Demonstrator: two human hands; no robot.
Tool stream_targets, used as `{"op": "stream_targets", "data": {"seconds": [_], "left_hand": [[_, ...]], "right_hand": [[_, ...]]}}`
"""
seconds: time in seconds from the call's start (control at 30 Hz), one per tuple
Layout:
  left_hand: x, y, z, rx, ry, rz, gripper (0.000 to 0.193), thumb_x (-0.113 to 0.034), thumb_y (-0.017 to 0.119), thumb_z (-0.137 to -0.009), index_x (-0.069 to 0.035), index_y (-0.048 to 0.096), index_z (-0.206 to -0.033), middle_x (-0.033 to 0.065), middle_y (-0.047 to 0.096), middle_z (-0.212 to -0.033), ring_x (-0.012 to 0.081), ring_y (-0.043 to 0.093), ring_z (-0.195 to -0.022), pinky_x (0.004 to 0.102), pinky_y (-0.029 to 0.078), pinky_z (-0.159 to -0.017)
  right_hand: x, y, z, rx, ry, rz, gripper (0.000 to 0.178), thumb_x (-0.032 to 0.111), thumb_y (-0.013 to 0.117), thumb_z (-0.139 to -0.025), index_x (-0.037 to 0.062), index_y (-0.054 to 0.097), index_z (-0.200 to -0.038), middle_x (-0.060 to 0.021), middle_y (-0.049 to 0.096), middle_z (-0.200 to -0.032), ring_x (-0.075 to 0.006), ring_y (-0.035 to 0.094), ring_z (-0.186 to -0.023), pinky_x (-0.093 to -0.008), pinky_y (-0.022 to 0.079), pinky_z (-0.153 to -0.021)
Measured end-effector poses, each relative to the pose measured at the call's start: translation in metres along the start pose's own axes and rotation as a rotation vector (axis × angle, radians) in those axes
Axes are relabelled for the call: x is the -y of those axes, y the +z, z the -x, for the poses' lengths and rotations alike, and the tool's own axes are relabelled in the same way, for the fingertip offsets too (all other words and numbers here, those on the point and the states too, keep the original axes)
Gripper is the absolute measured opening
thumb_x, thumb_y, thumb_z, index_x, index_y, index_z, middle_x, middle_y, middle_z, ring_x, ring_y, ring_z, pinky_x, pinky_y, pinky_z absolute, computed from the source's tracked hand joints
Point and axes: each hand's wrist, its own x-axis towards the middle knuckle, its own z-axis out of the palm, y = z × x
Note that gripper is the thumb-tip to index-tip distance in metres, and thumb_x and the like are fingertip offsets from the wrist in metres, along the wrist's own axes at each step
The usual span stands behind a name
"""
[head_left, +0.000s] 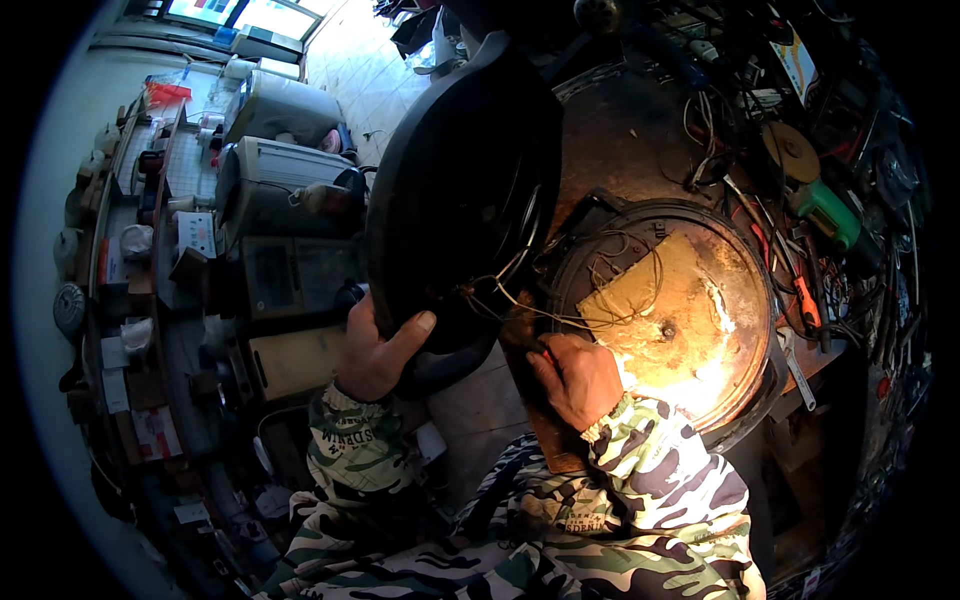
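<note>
On the cluttered surface [605, 165] sits a pan [747, 312], wires [475, 291] looping between it and the shell [470, 190] the left fingers [408, 338] grasp, tilted alongside, while the right fingers [553, 376] clench something indistinct [541, 349], seemingly mid-wiring, any move calling for slack.

A large black bowl-shaped shell [420, 210], held on edge by the left hand [375, 350], walls off the left side of the round metal dish [738, 270]. Thin loose wires [515, 298] span from shell to dish, barring a straight pass between them. The right hand [578, 382] takes up the dish's near-left edge. Between the hands, below the wires, a gap opens over pale floor tiles [470, 405]. Beyond the dish, the brown wooden surface [620, 140] offers room; rightward, a green grinder [828, 213] and an orange-handled screwdriver [806, 303] crowd the way.
</note>
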Motion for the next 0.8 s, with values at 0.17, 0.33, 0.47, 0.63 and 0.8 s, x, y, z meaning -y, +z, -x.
{"op": "stream_targets", "data": {"seconds": [0.17,0.33,0.47,0.63,0.8], "left_hand": [[-0.005,0.003,-0.002,-0.019,-0.034,0.05,0.029,-0.013,0.065,-0.09,0.0,0.06,-0.116,0.005,0.065,-0.104,0.0124,0.058,-0.094,0.0292,0.048,-0.084],[-0.01,0.003,-0.002,-0.014,-0.015,0.042,0.028,-0.012,0.065,-0.091,0.0,0.061,-0.115,0.0052,0.065,-0.102,0.0124,0.059,-0.091,0.0292,0.049,-0.082],[-0.005,0.003,0.001,-0.036,0.012,0.059,0.028,-0.012,0.065,-0.091,0.0,0.06,-0.116,0.006,0.066,-0.101,0.0134,0.06,-0.092,0.0293,0.049,-0.083],[-0.005,0.003,-0.001,-0.017,0.009,0.073,0.031,-0.012,0.065,-0.09,-0.001,0.059,-0.118,0.0063,0.066,-0.103,0.0138,0.06,-0.093,0.0298,0.05,-0.083],[-0.005,0.003,0.0,-0.023,0.009,0.072,0.033,-0.012,0.065,-0.09,0.0,0.059,-0.12,0.0069,0.066,-0.105,0.0137,0.06,-0.096,0.03,0.049,-0.085]], "right_hand": [[-0.001,0.003,-0.005,0.007,0.005,-0.041,0.018,0.012,0.068,-0.088,-0.0024,0.067,-0.097,-0.023,0.065,-0.081,-0.0426,0.063,-0.075,-0.0443,0.049,-0.064],[0.0,0.001,-0.009,0.035,0.001,-0.063,0.017,0.012,0.067,-0.089,-0.0035,0.067,-0.096,-0.023,0.064,-0.079,-0.0422,0.063,-0.073,-0.0439,0.049,-0.064],[0.001,0.003,-0.008,0.063,0.005,-0.036,0.018,0.012,0.067,-0.089,-0.0051,0.067,-0.095,-0.0232,0.064,-0.079,-0.0416,0.063,-0.072,-0.0438,0.049,-0.063],[-0.001,0.001,-0.008,0.098,0.029,-0.007,0.024,0.02,0.066,-0.091,-0.0034,0.066,-0.096,-0.0253,0.066,-0.085,-0.044,0.064,-0.076,-0.0468,0.051,-0.065],[-0.003,0.004,-0.008,0.072,0.005,-0.021,0.024,0.019,0.066,-0.09,-0.0036,0.066,-0.096,-0.0246,0.065,-0.082,-0.0425,0.065,-0.073,-0.0454,0.051,-0.064]]}}
